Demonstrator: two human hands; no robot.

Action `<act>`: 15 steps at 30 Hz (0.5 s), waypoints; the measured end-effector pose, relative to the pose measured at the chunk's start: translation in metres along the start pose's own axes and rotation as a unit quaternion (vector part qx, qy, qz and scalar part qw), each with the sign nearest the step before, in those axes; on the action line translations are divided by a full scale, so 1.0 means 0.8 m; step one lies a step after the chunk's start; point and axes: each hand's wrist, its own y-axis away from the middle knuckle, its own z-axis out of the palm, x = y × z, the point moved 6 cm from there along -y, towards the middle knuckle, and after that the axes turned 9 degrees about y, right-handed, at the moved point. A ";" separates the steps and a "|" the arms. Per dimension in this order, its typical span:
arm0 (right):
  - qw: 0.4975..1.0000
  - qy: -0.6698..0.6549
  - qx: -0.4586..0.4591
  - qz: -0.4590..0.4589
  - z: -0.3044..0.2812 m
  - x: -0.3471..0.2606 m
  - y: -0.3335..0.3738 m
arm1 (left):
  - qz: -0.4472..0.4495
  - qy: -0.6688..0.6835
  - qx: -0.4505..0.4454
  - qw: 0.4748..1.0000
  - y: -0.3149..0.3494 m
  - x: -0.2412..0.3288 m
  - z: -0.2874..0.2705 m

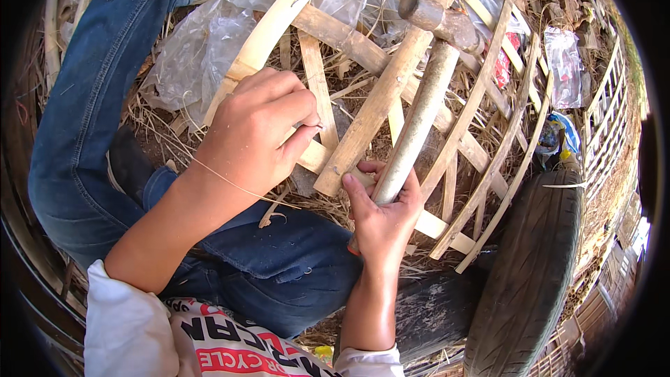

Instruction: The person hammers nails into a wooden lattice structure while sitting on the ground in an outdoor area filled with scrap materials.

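Observation:
My right hand (387, 220) is wrapped around the lower handle of a hammer (422, 115). The hammer's rusty head points away from me, above a lattice of bamboo slats (460, 139). Beside the hammer lies a round bamboo pole (384, 98) across the slats; its near end is close to my right fingers. My left hand (262, 129) is closed in a pinch over the lattice's left part, with a small nail (318, 125) showing between thumb and forefinger. A wide pale bamboo strip (279, 17) runs up from behind my left hand.
Crumpled clear plastic (202, 49) and dry straw cover the ground behind the lattice. A black tyre (530, 272) stands at the right, near a woven bamboo panel (606, 112). My bent legs in blue jeans (91, 139) flank the work on the left and near side.

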 end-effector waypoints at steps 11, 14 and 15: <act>0.999 0.021 -0.002 0.028 0.000 -0.009 0.003 | 0.018 0.108 0.041 0.993 0.036 -0.026 0.017; 0.999 0.045 0.000 -0.009 -0.001 -0.018 0.001 | 0.063 0.020 0.027 0.997 0.034 -0.022 0.016; 0.999 0.051 0.002 -0.016 -0.002 -0.018 -0.001 | 0.074 -0.008 0.020 0.997 0.032 -0.021 0.016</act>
